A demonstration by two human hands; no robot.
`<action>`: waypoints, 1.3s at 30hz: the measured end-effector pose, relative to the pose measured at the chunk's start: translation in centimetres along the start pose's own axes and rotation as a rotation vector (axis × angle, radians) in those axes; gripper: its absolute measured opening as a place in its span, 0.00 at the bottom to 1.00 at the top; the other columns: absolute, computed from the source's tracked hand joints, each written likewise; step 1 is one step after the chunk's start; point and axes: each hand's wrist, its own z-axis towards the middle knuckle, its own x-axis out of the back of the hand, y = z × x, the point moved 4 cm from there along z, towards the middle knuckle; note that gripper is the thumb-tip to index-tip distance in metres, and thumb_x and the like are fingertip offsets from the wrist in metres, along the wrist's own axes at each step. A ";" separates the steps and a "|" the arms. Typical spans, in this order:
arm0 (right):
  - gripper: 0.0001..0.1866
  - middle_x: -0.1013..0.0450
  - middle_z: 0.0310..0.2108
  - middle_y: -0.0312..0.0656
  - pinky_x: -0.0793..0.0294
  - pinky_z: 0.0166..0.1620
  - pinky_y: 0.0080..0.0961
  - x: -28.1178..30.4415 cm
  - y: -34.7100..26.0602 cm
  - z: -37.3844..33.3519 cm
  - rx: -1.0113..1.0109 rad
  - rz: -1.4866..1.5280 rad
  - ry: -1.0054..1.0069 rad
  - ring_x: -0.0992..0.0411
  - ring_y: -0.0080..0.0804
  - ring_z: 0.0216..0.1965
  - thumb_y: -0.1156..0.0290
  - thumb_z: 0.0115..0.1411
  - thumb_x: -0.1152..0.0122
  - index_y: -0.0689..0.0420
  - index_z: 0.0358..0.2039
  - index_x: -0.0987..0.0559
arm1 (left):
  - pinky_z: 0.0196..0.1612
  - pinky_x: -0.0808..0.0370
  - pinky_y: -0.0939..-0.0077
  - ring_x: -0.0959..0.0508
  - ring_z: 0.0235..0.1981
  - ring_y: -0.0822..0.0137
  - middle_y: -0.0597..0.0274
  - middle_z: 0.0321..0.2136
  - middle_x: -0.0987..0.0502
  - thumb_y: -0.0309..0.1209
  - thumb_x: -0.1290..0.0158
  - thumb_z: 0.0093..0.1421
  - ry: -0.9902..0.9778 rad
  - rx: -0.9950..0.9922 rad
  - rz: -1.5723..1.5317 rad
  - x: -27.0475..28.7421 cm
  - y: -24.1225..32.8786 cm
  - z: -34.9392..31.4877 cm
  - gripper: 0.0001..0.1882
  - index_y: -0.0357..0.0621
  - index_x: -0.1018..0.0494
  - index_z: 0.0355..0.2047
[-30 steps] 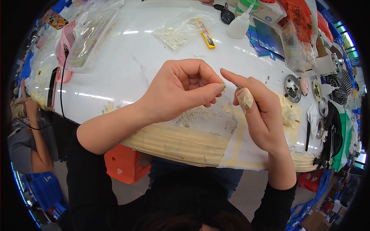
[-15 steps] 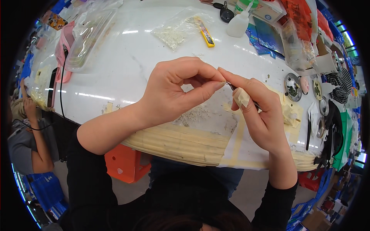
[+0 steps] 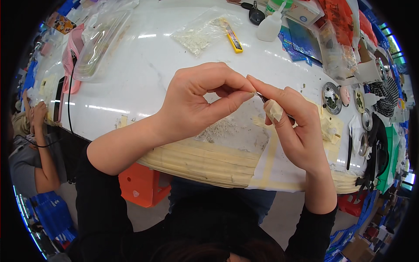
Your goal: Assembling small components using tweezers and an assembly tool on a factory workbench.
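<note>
Over the near part of the white table, my left hand (image 3: 198,98) pinches thumb and forefinger together on something too small to name. Its fingertips meet the tip of a slim dark metal tool (image 3: 262,98), whose kind I cannot make out. My right hand (image 3: 299,126) is closed round that tool, forefinger stretched along it; most of it is hidden in the palm. Beige tape (image 3: 274,111) wraps the right thumb. Below the hands, a pile of small white bits (image 3: 216,131) lies on the table.
A clear bag of pale bits (image 3: 194,41) and a yellow slim box (image 3: 235,39) lie beyond my hands. A white squeeze bottle (image 3: 269,27) stands at the back. Round metal tins (image 3: 331,98) sit to the right, a clear plastic box (image 3: 102,48) to the left. Another person (image 3: 37,161) works at far left.
My hands stay almost in place, still meeting at the fingertips. At far left, the other person's hands have shifted slightly.
</note>
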 end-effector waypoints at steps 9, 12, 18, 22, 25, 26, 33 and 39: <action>0.27 0.26 0.24 0.43 0.32 0.32 0.28 0.3 -0.5 0.0 0.019 -0.048 -0.005 0.34 0.35 0.23 0.84 0.52 0.51 0.53 0.53 0.21 | 0.35 0.24 0.82 0.22 0.33 0.73 0.59 0.33 0.23 0.16 0.45 0.59 -0.011 -0.045 0.040 0.1 0.3 0.1 0.08 0.34 0.23 0.39; 0.28 0.27 0.24 0.43 0.32 0.31 0.28 0.4 -0.7 0.1 0.026 -0.090 -0.022 0.34 0.35 0.24 0.85 0.51 0.51 0.53 0.53 0.21 | 0.35 0.24 0.82 0.22 0.33 0.73 0.59 0.33 0.23 0.16 0.45 0.59 -0.015 -0.050 0.039 0.1 0.2 0.1 0.08 0.34 0.23 0.39; 0.28 0.27 0.24 0.44 0.32 0.32 0.28 0.6 -0.9 0.1 0.045 -0.096 -0.025 0.34 0.36 0.24 0.85 0.50 0.52 0.53 0.52 0.21 | 0.35 0.23 0.81 0.21 0.33 0.72 0.58 0.32 0.23 0.15 0.46 0.59 -0.033 -0.072 0.040 0.0 0.3 0.2 0.08 0.32 0.24 0.39; 0.28 0.26 0.25 0.44 0.31 0.33 0.28 0.6 -1.0 0.2 0.056 -0.089 -0.035 0.32 0.36 0.25 0.85 0.50 0.52 0.54 0.52 0.21 | 0.35 0.23 0.80 0.21 0.33 0.71 0.57 0.32 0.23 0.15 0.46 0.59 -0.043 -0.083 0.042 0.1 0.4 0.2 0.07 0.32 0.24 0.38; 0.28 0.26 0.26 0.44 0.30 0.34 0.28 0.5 -0.8 0.2 0.061 -0.068 -0.032 0.31 0.36 0.26 0.85 0.50 0.52 0.55 0.52 0.21 | 0.36 0.22 0.79 0.21 0.33 0.70 0.56 0.33 0.23 0.15 0.47 0.60 -0.041 -0.081 0.008 0.1 0.4 0.2 0.07 0.31 0.25 0.39; 0.28 0.25 0.26 0.45 0.30 0.34 0.28 0.5 -0.7 0.1 0.059 -0.058 -0.029 0.31 0.36 0.26 0.86 0.50 0.53 0.55 0.52 0.21 | 0.36 0.22 0.79 0.21 0.33 0.70 0.56 0.33 0.24 0.15 0.47 0.60 -0.040 -0.081 -0.006 0.1 0.3 0.2 0.07 0.31 0.25 0.39; 0.19 0.33 0.22 0.33 0.37 0.31 0.16 0.3 0.0 -0.1 0.003 0.029 -0.019 0.36 0.18 0.25 0.75 0.66 0.54 0.60 0.55 0.24 | 0.36 0.21 0.79 0.21 0.33 0.71 0.58 0.33 0.23 0.19 0.47 0.62 -0.025 0.079 -0.146 0.0 -0.2 0.2 0.05 0.33 0.25 0.39; 0.16 0.25 0.30 0.42 0.27 0.32 0.21 0.8 -0.3 0.0 -0.089 0.050 0.034 0.28 0.24 0.26 0.76 0.66 0.51 0.59 0.52 0.23 | 0.38 0.23 0.82 0.22 0.33 0.75 0.62 0.33 0.22 0.28 0.49 0.67 -0.052 0.442 -0.622 -0.4 -1.6 0.2 0.07 0.38 0.26 0.40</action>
